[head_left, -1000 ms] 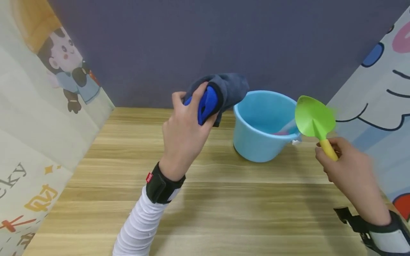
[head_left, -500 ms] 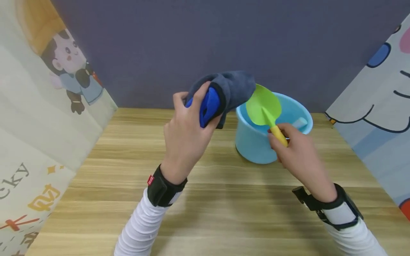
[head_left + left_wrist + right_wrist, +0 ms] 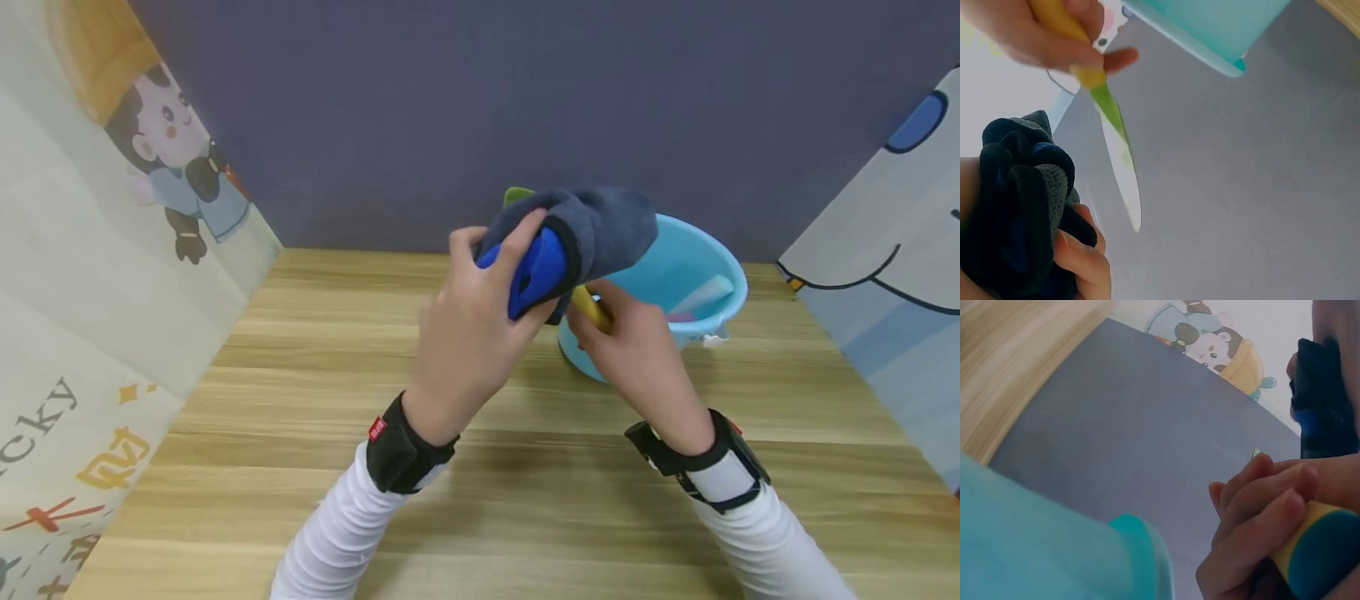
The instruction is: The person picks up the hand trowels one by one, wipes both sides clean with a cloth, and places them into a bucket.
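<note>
My left hand (image 3: 472,333) grips a bundled dark grey-blue cloth item (image 3: 611,229) with black edging and a bright blue inner side. Just beside it my right hand (image 3: 645,362) holds a toy shovel by its yellow handle (image 3: 591,308). Most of the shovel's green blade (image 3: 1119,162) is behind the cloth in the head view, but the left wrist view shows it nearly edge-on. A light blue bucket (image 3: 693,250) stands upright behind both hands, partly covered by them. From the right wrist, curled fingers (image 3: 1260,531) wrap the handle's blue-green end (image 3: 1329,550).
Inside the bucket lie a pale blue stick-like piece (image 3: 701,296) and something pink (image 3: 681,317). A wood-grain tabletop (image 3: 315,350) runs back to a dark grey-blue wall (image 3: 450,108). Printed cartoon panels stand at the left (image 3: 172,133) and right (image 3: 870,267).
My right hand has carried the shovel leftward from the bucket's right side, past its front, to the cloth, where the blade goes behind it. My left hand has shifted slightly right with the cloth.
</note>
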Demonstrator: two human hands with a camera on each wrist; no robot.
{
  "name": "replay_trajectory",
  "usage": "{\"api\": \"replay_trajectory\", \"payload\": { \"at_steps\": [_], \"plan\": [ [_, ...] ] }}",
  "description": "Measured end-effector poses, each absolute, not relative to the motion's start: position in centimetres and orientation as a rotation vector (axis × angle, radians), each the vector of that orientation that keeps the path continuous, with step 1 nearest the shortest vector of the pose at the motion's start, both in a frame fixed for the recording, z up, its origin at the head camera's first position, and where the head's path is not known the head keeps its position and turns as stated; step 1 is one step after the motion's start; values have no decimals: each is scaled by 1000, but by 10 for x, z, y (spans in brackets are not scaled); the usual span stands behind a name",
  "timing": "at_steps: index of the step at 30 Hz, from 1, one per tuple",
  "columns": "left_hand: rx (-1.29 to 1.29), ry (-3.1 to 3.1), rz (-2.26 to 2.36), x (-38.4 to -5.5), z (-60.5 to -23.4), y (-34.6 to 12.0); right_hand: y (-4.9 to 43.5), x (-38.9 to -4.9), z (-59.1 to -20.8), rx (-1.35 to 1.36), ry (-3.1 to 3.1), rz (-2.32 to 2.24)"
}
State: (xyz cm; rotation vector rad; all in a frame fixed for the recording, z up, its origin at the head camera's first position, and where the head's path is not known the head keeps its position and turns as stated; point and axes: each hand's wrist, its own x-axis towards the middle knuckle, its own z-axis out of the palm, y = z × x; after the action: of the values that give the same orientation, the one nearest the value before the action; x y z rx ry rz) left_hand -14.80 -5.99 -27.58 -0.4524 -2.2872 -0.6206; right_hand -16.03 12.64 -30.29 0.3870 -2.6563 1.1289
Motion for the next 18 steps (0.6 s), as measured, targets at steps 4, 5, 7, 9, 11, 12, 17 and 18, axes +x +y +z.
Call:
{"api": "replay_trajectory", "payload": {
  "at_steps": [4,5,7,9,11,12,17,18],
  "plan": [
    [-478,-2282,-596,-149,-281,-54,121,-160,-305,448,-2583,1117],
    [-486,-2278,-594,-150,-283,-52,121,-159,-305,458,-2568,1105],
    [-500,-2263,-589,-151,-286,-50,119,-158,-305,456,-2564,1099],
    [-512,-2242,-593,-153,-289,-48,118,-155,-303,449,-2577,1095],
    [-523,-2218,-597,-154,-290,-46,117,-153,-302,447,-2586,1105],
    [-528,-2208,-601,-154,-291,-46,117,-152,-301,444,-2592,1111],
    [-550,-2185,-597,-154,-293,-43,117,-149,-299,435,-2608,1124],
    [-555,-2186,-594,-154,-293,-43,117,-149,-299,432,-2612,1122]
  ]
}}
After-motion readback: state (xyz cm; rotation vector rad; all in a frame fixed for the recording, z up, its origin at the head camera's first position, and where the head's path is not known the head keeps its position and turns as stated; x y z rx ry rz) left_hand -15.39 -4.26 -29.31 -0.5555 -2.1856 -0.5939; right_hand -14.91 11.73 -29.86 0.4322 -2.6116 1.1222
